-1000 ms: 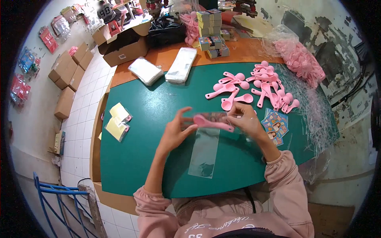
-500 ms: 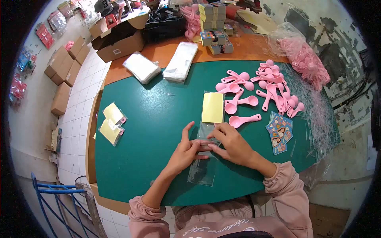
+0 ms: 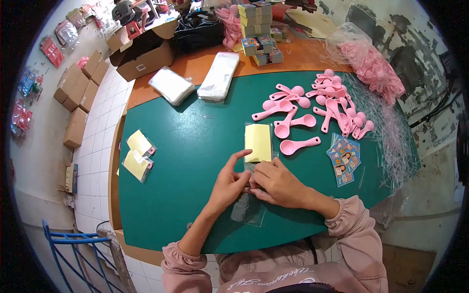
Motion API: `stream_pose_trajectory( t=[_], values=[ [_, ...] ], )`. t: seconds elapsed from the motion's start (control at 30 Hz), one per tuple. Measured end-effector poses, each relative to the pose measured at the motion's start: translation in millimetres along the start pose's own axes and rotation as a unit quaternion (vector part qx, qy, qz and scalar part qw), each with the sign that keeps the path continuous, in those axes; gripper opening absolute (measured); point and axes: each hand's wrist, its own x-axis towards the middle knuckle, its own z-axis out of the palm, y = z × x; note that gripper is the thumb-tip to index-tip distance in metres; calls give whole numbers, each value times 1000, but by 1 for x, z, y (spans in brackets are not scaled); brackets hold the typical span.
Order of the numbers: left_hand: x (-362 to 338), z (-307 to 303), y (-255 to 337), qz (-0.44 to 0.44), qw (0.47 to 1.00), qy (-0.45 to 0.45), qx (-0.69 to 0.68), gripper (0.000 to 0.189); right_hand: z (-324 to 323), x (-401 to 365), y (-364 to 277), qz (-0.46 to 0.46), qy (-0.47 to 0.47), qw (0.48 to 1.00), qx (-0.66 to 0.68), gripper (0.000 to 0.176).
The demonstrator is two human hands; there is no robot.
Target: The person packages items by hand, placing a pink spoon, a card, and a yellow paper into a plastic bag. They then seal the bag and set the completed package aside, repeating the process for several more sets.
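A clear plastic bag with a yellow card [image 3: 258, 141] in it lies in front of me. My left hand [image 3: 228, 183] pinches the bag's near end with thumb and fingers, its index finger stretched to the card's lower left corner. Closed beside it, my right hand [image 3: 279, 181] grips the same end, knuckles by the card's lower edge. The pinched plastic is mostly hidden by my fingers. Under and nearer than my hands lies another clear plastic bag [image 3: 247, 211], flat on the green mat [image 3: 171, 195]. A pink measuring spoon [image 3: 299, 145] lies just right of the card.
More pink spoons [image 3: 334, 105] are heaped at the right, with blue printed cards [image 3: 344, 161] below them. Two filled packets [image 3: 137, 166] lie at the left. Stacks of clear bags [image 3: 171, 87], card bundles [image 3: 256, 45], an open carton [image 3: 144, 58] and a spoon sack [image 3: 371, 68] stand behind.
The card-bearing bag has slid slightly toward me. My hands have drawn closer together at its near end, and my left index finger now reaches the card.
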Motion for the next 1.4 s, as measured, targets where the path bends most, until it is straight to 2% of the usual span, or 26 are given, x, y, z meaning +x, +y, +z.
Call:
stream_pose_trajectory(
  t=[0.07,0.13,0.17,0.23,0.27,0.3,0.33,0.37,0.4,0.43,0.5,0.53,0.57,0.6,0.67,0.7,0.77,0.8,0.87,0.9,0.97,1.0,1.07,1.2,1.27,1.4],
  values=[
    [2,1,-3,18,998,-6,61,40,-8,-1,0,-4,12,1000,6,16],
    [5,2,0,33,998,46,-6,36,-26,-2,5,-3,-73,980,184,15],
    [4,2,1,34,998,51,-3,29,-38,-6,14,-4,-65,965,253,16],
    [4,-2,4,22,1000,16,1,26,-86,-19,43,48,-71,948,306,17],
    [4,-3,3,9,1000,-14,-3,24,-116,-32,62,194,-76,902,378,11],
    [4,-2,2,10,1000,-15,-7,24,-138,-40,80,220,22,913,342,8],
    [4,-1,1,28,999,-12,-15,21,-162,-48,114,276,84,917,275,8],
    [5,-1,1,48,999,-8,-22,19,-168,-86,152,365,80,917,-143,12],
    [7,-3,0,55,998,-8,-24,19,-172,-109,179,384,67,749,-536,18],
    [7,-6,-4,39,999,-14,-25,19,-174,-106,171,380,68,748,-539,18],
    [8,-5,-3,30,999,-17,-26,19,-160,-91,133,439,119,841,-293,35],
    [6,-3,0,36,998,-22,-42,19,-133,-75,110,221,175,923,-261,50],
    [4,-1,1,38,997,-28,-55,20,-108,-53,84,156,110,980,-64,58],
    [4,0,-1,37,998,-28,-51,20,-82,-40,52,132,65,989,12,58],
    [3,-1,-5,54,992,-57,-96,18,-48,-21,18,131,4,990,47,49],
    [0,-1,-4,50,993,-55,-93,18,-37,-18,18,132,6,990,52,49],
    [-5,-1,5,52,990,-86,-100,16,-19,-14,26,102,50,990,82,33],
    [-6,-2,8,52,990,-84,-100,16,-18,-15,26,101,49,990,83,33],
    [-6,-4,12,37,998,-9,44,15,-19,-17,23,146,110,969,165,18],
    [-6,-2,12,38,998,-7,43,15,-18,-18,25,145,108,970,164,18],
    [-6,6,10,110,945,36,306,17,-13,-23,29,183,119,942,255,16],
    [-5,7,10,110,945,38,307,17,-15,-23,30,181,119,942,256,16],
    [-4,8,9,175,904,48,386,16,-18,-25,29,204,119,933,273,15],
    [-2,7,7,176,910,82,366,14,-13,-27,39,243,81,894,369,14],
    [-1,7,4,198,909,97,355,15,-13,-23,34,294,83,795,523,15],
    [2,4,-3,208,914,122,326,15,-10,-21,34,303,87,791,525,15]
  ],
)
